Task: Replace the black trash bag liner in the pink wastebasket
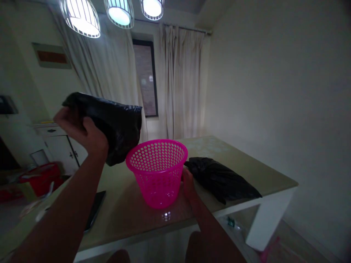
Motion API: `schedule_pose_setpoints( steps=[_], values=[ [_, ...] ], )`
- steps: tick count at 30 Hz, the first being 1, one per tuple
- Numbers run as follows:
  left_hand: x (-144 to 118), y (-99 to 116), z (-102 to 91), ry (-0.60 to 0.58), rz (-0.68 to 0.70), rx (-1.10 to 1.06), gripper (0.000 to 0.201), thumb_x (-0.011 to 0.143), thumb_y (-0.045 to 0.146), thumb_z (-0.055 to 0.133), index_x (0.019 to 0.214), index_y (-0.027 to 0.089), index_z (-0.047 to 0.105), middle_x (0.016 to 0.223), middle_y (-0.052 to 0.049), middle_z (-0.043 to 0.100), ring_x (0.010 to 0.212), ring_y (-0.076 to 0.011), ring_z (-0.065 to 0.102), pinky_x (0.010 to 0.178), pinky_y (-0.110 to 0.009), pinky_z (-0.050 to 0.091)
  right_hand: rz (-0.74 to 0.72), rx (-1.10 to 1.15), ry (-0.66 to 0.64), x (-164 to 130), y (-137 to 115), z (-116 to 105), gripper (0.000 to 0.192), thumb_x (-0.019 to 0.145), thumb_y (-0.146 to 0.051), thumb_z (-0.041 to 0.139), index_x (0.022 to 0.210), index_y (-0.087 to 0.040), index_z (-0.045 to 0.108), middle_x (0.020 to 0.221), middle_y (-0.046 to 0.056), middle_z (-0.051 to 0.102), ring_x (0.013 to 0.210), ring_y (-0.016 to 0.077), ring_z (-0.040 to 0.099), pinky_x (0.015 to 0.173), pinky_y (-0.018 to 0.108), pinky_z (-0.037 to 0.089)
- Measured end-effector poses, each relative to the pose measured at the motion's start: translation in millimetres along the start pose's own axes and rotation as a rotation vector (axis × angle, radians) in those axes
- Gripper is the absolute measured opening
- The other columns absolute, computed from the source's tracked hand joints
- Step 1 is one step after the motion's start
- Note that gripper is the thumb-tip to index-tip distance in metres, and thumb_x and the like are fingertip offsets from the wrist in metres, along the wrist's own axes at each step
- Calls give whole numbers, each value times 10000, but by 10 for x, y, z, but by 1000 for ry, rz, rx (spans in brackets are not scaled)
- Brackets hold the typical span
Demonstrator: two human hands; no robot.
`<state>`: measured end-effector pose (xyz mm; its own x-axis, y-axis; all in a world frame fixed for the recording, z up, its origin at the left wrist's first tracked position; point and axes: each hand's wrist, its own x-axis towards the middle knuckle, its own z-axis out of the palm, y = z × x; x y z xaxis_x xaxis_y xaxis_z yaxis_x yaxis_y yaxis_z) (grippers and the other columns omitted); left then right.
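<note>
Dim curtained room, glossy table. My left hand grips a crumpled black bag aloft, just left of the pink basket standing mid-table. My right hand touches the basket's side, fingers' closure hidden. I'd steady the basket and spread the bag's mouth over its rim. Another black bag lies beside. No readable writing.

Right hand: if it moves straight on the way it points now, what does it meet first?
Probably the pink basket: the right hand is already at its side, seemingly touching. The black bag lies just right.
</note>
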<state>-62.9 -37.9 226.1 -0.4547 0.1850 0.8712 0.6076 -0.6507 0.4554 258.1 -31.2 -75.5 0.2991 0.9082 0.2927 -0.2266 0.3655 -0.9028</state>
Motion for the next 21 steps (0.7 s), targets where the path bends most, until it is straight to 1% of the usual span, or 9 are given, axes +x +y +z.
schedule_pose_setpoints(
  steps=[1, 2, 3, 6, 12, 14, 17, 19, 21],
  values=[
    [-138, -100, -64, 108, 45, -53, 331, 997, 420, 590, 1293, 291, 519, 1424, -34, 652, 1472, -277, 596, 1140, -479, 564, 3, -7, 8, 6, 3, 2, 590, 839, -770, 690, 742, -193, 608, 726, 2, 581, 690, 154, 512, 664, 309, 418],
    [-284, -208, -120, 95, 33, -79, 372, 960, 355, 637, 1292, 254, 501, 1421, -35, 652, 1429, -272, 625, 1190, -483, 527, 11, -8, 16, 13, 9, 5, 588, 827, -766, 700, 735, -194, 605, 714, -4, 567, 682, 152, 501, 656, 308, 406],
    [-433, -323, -168, 116, -57, -80, 347, 936, 313, 644, 1245, 225, 511, 1382, -35, 663, 1391, -275, 642, 1206, -496, 504, 20, -5, 18, 20, 18, 7, 578, 819, -757, 710, 741, -192, 611, 714, -7, 564, 682, 151, 498, 655, 307, 399],
    [-880, -669, -280, 17, -552, -1, 306, 904, 236, 672, 1154, 240, 495, 1303, -7, 682, 1350, -256, 653, 1201, -489, 495, 28, 14, 10, 41, 55, 5, 557, 812, -737, 723, 774, -189, 631, 745, -10, 582, 698, 150, 497, 672, 306, 403],
    [-1644, -1230, -554, 35, -825, -40, 369, 885, 218, 644, 1196, 212, 447, 1363, -137, 666, 1232, -271, 713, 960, -399, 600, 38, 7, -8, 47, 122, -22, 543, 815, -727, 747, 829, -195, 641, 760, -13, 622, 704, 156, 518, 695, 301, 424],
    [-1873, -1370, -661, 96, -811, -72, 555, 842, 167, 620, 1351, 207, 402, 1472, -160, 624, 1125, -214, 741, 836, -316, 593, 33, 2, -10, 53, 132, -21, 560, 821, -746, 746, 840, -196, 639, 742, -21, 612, 704, 156, 516, 689, 293, 421],
    [-2209, -1462, -789, 109, -636, -41, 849, 809, 168, 614, 1589, 185, 280, 1556, -212, 576, 944, -161, 750, 732, -279, 563, 11, -17, 3, 67, 131, -3, 584, 807, -766, 752, 841, -197, 625, 750, -19, 624, 700, 152, 507, 667, 280, 409],
    [-2394, -1419, -846, 16, -472, 34, 843, 852, 233, 634, 1627, 148, 312, 1495, -222, 616, 874, -167, 739, 749, -315, 576, -19, -34, 17, 59, 112, 20, 565, 812, -741, 753, 895, -192, 652, 812, 5, 675, 729, 165, 542, 683, 288, 438],
    [-2521, -1319, -883, -126, -326, 119, 618, 937, 328, 608, 1512, 127, 505, 1323, -179, 703, 865, -195, 724, 807, -359, 585, -64, -89, 31, 28, 66, 42, 516, 849, -676, 734, 991, -182, 686, 924, 51, 735, 813, 200, 615, 755, 318, 502]
  ],
)
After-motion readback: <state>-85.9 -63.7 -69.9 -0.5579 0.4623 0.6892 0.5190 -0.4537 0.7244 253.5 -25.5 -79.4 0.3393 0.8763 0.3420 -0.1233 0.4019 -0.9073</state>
